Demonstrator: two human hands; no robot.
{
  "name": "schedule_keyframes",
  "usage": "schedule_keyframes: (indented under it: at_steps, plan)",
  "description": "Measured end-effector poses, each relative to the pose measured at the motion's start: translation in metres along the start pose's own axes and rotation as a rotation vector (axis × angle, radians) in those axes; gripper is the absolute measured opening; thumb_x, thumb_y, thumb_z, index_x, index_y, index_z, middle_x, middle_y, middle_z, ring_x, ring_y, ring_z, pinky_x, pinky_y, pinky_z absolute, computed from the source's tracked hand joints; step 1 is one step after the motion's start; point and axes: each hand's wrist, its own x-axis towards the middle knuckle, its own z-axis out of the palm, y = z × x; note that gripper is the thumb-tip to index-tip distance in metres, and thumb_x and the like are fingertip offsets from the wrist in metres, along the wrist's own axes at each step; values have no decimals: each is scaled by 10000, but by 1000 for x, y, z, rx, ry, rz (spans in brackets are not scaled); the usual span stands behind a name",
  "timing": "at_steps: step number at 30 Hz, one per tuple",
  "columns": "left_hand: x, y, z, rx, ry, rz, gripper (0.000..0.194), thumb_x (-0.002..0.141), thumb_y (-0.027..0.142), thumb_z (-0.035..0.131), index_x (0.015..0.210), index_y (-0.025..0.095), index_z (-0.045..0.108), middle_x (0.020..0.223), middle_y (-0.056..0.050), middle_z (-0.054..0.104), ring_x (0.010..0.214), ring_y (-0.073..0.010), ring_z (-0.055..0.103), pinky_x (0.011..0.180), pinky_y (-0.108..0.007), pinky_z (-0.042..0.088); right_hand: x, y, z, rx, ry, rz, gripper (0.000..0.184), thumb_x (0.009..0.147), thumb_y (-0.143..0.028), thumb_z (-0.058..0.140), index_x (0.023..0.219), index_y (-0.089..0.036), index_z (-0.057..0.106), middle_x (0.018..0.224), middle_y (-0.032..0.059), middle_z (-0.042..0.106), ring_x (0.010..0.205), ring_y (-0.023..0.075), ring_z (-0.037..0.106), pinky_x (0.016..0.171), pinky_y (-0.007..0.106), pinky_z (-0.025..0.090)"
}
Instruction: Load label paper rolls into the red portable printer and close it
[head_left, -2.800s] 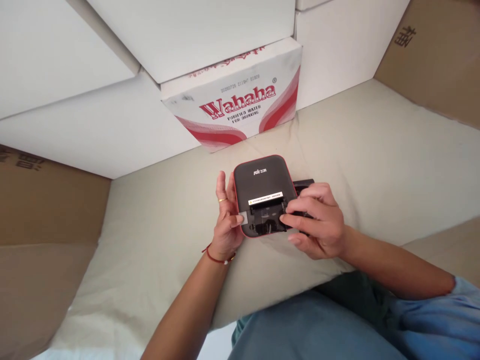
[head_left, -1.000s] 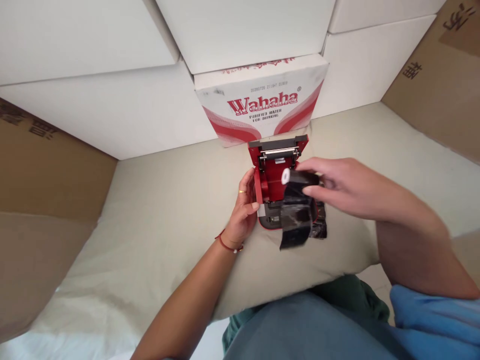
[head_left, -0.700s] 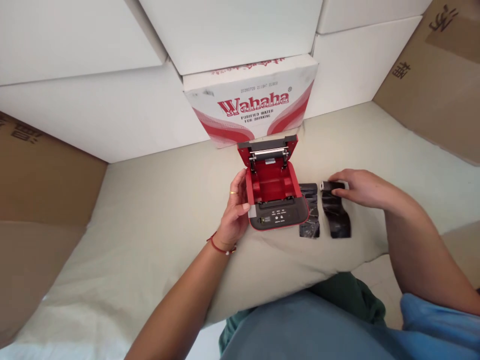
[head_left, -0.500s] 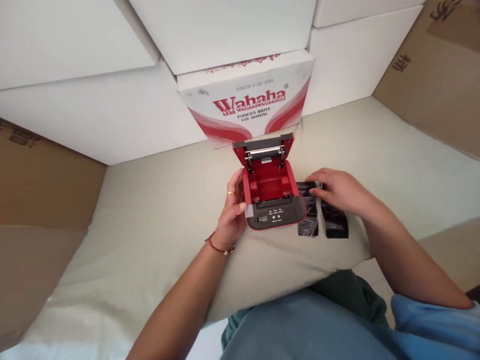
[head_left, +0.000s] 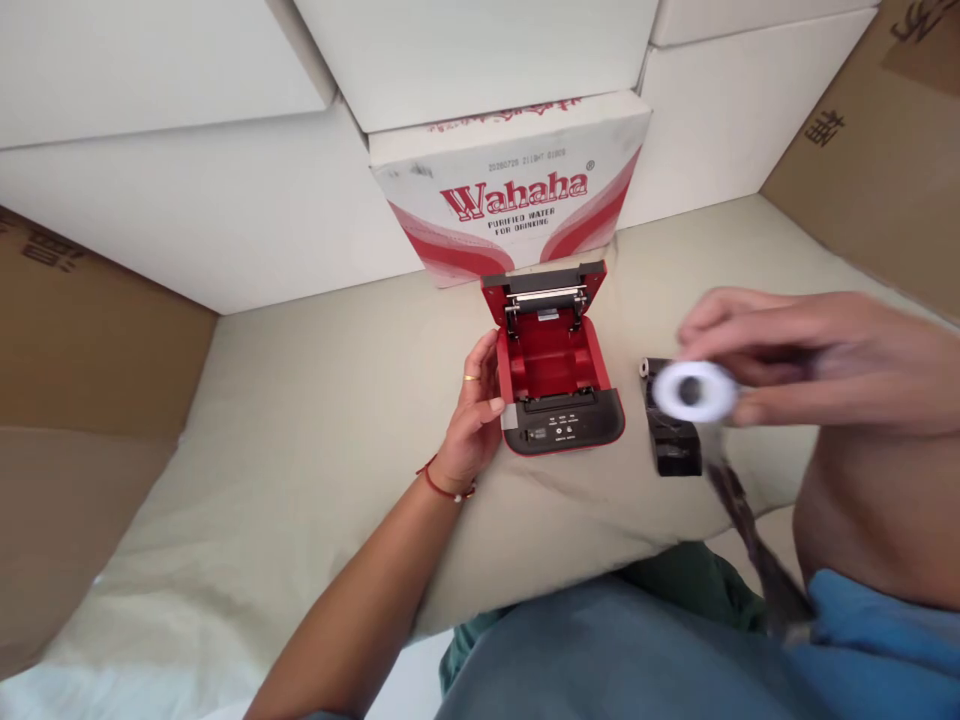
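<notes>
A small red and black label printer (head_left: 555,375) sits on the beige cloth with its lid tilted up and its red paper bay bare. My left hand (head_left: 475,425) grips its left side, thumb on the front corner and fingers behind. Up close to the camera, my right hand (head_left: 780,350) pinches a white paper roll (head_left: 694,392), its hollow core facing me. A black plastic wrapper (head_left: 757,540) trails down from the roll toward my blue shirt, blurred by motion. A second roll in black wrapping (head_left: 676,447) lies right of the printer, partly hidden by the held roll.
Behind the printer stands a Wahaha water carton (head_left: 517,205) against stacked white boxes (head_left: 480,60). Brown cardboard boxes flank the surface, one at the left (head_left: 82,400) and one at the right (head_left: 885,200). Beige cloth (head_left: 322,400) covers the surface.
My right hand has lifted one of the two black-wrapped rolls off the cloth, up and to the right; its white end now shows. My left hand stays on the printer.
</notes>
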Motion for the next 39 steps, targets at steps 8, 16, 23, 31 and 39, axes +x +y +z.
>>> schedule_keyframes:
  at_steps: [8,16,23,31,39]
  plan:
    - [-1,0,1,16,0,6,874,825,549,939,1627,480,602,1816,13,523,1759,-372,399,1478,-595,312,60,-76,32,-206,-103,58,356,1071,-383,691,1368,-246,832,1354,144,844,1149,349,801,841,411,592]
    - [0,3,5,-17,1,-6,825,810,534,950,1579,470,657,1804,30,536,1786,-367,348,1500,-570,266,78,-92,41,-300,-209,107,378,1081,-176,513,1236,-261,846,1188,142,890,1060,358,837,709,393,451]
    - [0,2,5,-25,2,-5,821,817,523,940,1583,455,653,1807,15,530,1764,-379,378,1456,-578,347,88,-89,44,-253,-244,87,388,1037,-153,605,1332,-266,830,1303,130,883,1128,366,835,777,397,517]
    - [2,2,4,-21,-12,5,834,807,534,943,1584,454,652,1813,14,532,1765,-363,382,1484,-570,297,38,-57,29,381,220,-132,225,1099,-340,680,1052,-270,889,1024,8,913,905,223,840,853,352,643]
    - [-12,7,1,512,115,373,628,992,587,773,1591,428,675,1761,-18,573,1795,-374,307,1494,-604,213,69,-17,27,417,537,-44,554,1133,-725,586,1472,-329,774,1472,82,832,1343,304,781,1095,469,669]
